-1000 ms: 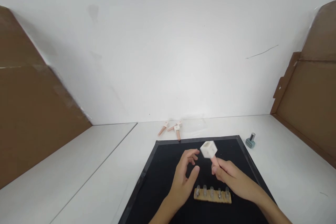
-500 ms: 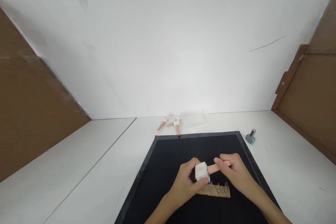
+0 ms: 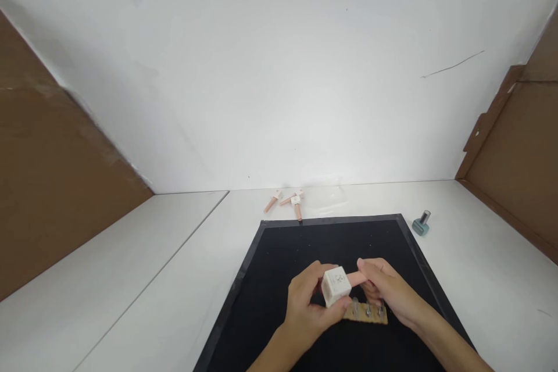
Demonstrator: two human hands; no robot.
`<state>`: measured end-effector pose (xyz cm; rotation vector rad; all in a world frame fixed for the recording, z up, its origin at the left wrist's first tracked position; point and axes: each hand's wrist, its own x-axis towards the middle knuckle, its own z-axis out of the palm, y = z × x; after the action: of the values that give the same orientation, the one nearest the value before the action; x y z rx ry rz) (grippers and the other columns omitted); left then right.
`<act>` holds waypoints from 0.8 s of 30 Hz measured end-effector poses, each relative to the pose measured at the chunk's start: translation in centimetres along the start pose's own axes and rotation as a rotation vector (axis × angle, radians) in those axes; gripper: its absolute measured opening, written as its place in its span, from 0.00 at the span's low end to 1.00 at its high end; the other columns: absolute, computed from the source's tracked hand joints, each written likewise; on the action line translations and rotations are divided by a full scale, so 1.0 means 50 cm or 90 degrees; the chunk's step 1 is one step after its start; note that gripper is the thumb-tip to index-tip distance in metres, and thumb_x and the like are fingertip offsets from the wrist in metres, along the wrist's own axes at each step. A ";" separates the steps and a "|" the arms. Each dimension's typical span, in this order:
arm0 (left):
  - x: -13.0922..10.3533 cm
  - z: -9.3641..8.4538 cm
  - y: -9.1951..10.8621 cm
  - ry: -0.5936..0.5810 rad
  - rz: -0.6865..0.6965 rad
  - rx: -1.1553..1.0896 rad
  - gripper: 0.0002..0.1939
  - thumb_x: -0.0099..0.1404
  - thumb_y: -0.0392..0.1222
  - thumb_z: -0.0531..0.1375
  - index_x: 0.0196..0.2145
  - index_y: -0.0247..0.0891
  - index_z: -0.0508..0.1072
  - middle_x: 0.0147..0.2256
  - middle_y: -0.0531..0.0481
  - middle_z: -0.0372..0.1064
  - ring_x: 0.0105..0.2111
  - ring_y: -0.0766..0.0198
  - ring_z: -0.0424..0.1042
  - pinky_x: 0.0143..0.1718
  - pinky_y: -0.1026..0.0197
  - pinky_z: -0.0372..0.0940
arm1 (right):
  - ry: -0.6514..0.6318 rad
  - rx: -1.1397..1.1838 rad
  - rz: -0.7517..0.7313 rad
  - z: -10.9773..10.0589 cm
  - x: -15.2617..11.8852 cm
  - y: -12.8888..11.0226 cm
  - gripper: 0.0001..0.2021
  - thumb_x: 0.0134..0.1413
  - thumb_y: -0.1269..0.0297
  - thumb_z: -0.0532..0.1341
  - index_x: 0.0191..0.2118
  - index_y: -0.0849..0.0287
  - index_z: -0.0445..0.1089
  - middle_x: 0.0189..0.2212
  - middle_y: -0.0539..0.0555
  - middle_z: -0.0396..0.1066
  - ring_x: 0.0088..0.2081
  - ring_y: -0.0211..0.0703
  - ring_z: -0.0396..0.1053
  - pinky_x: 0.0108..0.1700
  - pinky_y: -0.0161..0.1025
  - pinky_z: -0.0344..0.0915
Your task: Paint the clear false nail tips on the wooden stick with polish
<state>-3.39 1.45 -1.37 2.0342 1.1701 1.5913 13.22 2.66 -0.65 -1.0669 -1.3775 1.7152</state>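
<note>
A nail polish bottle (image 3: 336, 285) with a square white body and a long pink cap is held between both hands over the black mat (image 3: 279, 302). My left hand (image 3: 305, 301) is closed around the white body, thumb at its lower edge. The pink cap is pinched by my right hand (image 3: 383, 283) between thumb and fingers. Below the bottle, partly covered by my hands, lies a tan strip (image 3: 366, 313) with several clear, upright clips or pegs on it. Something dark red shows behind the bottle's left side; I cannot make out what it is.
Several similar pink-capped bottles (image 3: 296, 201) lie beyond the mat's far edge, beside a clear plastic sheet (image 3: 325, 197). A teal nail polish bottle (image 3: 421, 225) with a silver cap lies right of the mat. Brown cardboard panels (image 3: 61, 145) flank the white table (image 3: 174, 285).
My right hand has shifted its grip along the pink cap, fingers now curled lower. The bottle has turned slightly, showing more of its end. The whole view has shifted a little.
</note>
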 end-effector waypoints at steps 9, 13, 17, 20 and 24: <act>-0.001 -0.008 0.002 -0.020 -0.077 -0.068 0.10 0.50 0.47 0.60 0.29 0.40 0.71 0.16 0.54 0.65 0.12 0.72 0.55 0.13 0.67 0.50 | 0.064 -0.009 -0.064 0.018 0.003 0.023 0.29 0.49 0.39 0.54 0.14 0.55 0.44 0.12 0.40 0.40 0.16 0.30 0.38 0.19 0.33 0.38; 0.000 -0.005 0.006 -0.036 -0.192 -0.114 0.13 0.51 0.52 0.57 0.27 0.39 0.69 0.13 0.57 0.57 0.13 0.71 0.54 0.14 0.67 0.50 | 0.104 -0.105 -0.130 0.022 -0.007 0.023 0.29 0.51 0.37 0.50 0.15 0.55 0.44 0.12 0.41 0.41 0.16 0.31 0.39 0.19 0.34 0.38; 0.006 -0.002 0.014 -0.054 -0.291 -0.176 0.19 0.50 0.59 0.56 0.26 0.39 0.68 0.13 0.58 0.54 0.14 0.71 0.53 0.15 0.66 0.50 | 0.149 -0.229 -0.202 0.026 -0.016 0.014 0.28 0.56 0.40 0.45 0.15 0.54 0.41 0.12 0.43 0.40 0.16 0.31 0.39 0.18 0.34 0.40; 0.010 0.002 0.019 -0.070 -0.363 -0.250 0.24 0.46 0.64 0.58 0.25 0.38 0.68 0.14 0.58 0.55 0.15 0.71 0.54 0.17 0.66 0.50 | 0.182 -0.344 -0.290 0.028 -0.020 0.011 0.25 0.61 0.46 0.40 0.17 0.54 0.39 0.13 0.43 0.39 0.15 0.32 0.40 0.17 0.34 0.41; 0.005 0.017 0.018 -0.090 -0.546 -0.399 0.27 0.43 0.67 0.58 0.24 0.37 0.65 0.13 0.62 0.45 0.14 0.75 0.44 0.16 0.68 0.42 | 0.200 -0.452 -0.382 0.023 -0.021 0.009 0.24 0.60 0.51 0.44 0.17 0.55 0.39 0.14 0.43 0.40 0.16 0.33 0.42 0.19 0.35 0.41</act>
<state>-2.22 1.28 -0.89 1.0093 1.0788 1.1334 12.65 1.14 -0.80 -1.0591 -1.8911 0.6006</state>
